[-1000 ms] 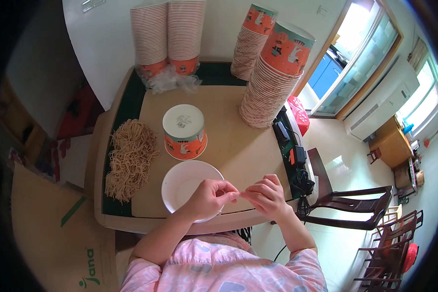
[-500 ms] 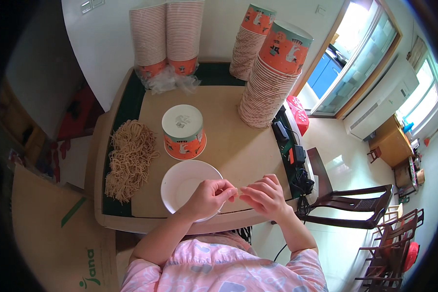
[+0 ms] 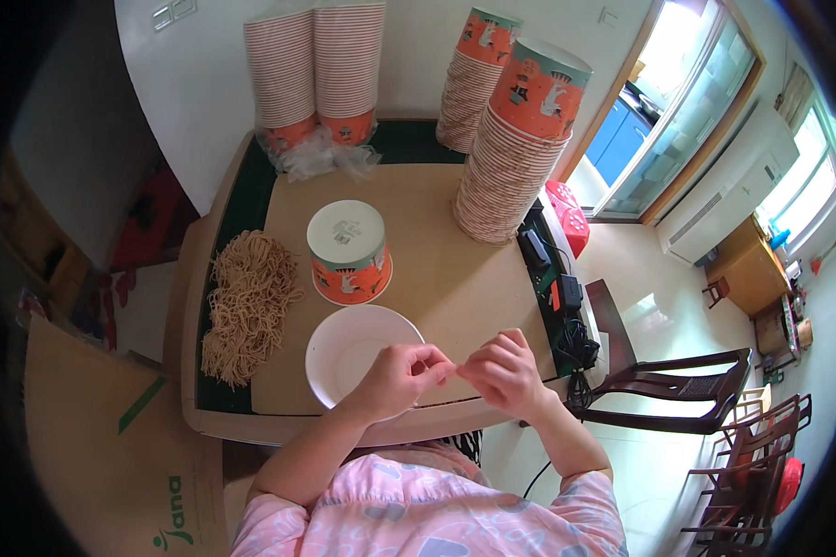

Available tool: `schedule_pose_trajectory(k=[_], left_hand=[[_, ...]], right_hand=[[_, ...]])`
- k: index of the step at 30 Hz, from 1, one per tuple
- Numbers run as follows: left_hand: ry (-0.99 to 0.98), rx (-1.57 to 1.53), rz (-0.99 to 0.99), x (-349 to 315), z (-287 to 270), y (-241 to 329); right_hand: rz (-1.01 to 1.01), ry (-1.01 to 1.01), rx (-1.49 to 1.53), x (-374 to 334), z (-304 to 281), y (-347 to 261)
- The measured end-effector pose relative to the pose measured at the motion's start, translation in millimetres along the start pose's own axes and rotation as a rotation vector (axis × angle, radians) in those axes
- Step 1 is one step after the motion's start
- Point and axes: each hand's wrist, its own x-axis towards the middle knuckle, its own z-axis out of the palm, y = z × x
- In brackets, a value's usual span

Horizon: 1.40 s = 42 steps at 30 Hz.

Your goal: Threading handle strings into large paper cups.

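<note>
Near the table's front edge, my left hand (image 3: 401,376) is closed in a pinch, partly in front of a white paper bowl (image 3: 339,357) that stands with its mouth up. Just to its right my right hand (image 3: 506,374) pinches too, its fingertips almost meeting those of the left. Whatever lies between the fingertips is too small to make out. Behind the bowl, an orange and green paper bucket (image 3: 351,277) rests upside down. Left of these lies a loose heap of beige strings (image 3: 251,306).
A tall stack of paper buckets (image 3: 511,176) stands at the back right, with another stack (image 3: 469,93) behind it. Plastic-wrapped stacks (image 3: 348,74) stand at the back left. Black adapters and cables (image 3: 576,348) line the right edge. A dark chair (image 3: 669,390) stands right of the table.
My right hand has moved slightly left, and its fingers have closed further into a pinch beside the left fingertips. My left hand has barely moved.
</note>
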Motion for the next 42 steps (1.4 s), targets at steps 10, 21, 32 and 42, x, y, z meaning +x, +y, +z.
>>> schedule_pose_trajectory(k=[10,21,32,42], left_hand=[[0.148,0.407,0.347,-6.3,-0.8,-2.3],[-0.166,-0.389,-0.209,5.3,-16.4,-9.5],[0.023,0.107,0.077,-2.7,-15.7,-6.8],[0.456,0.561,0.293,-21.7,-64.0,-1.6]], right_hand=[[1.040,-0.174,1.441,-18.1,16.7,-2.0],[-0.028,0.093,-0.029,-9.7,13.8,-0.2],[0.417,-0.006,0.356,5.2,18.6,-1.9],[0.306,-0.180,0.197,28.5,46.1,6.4]])
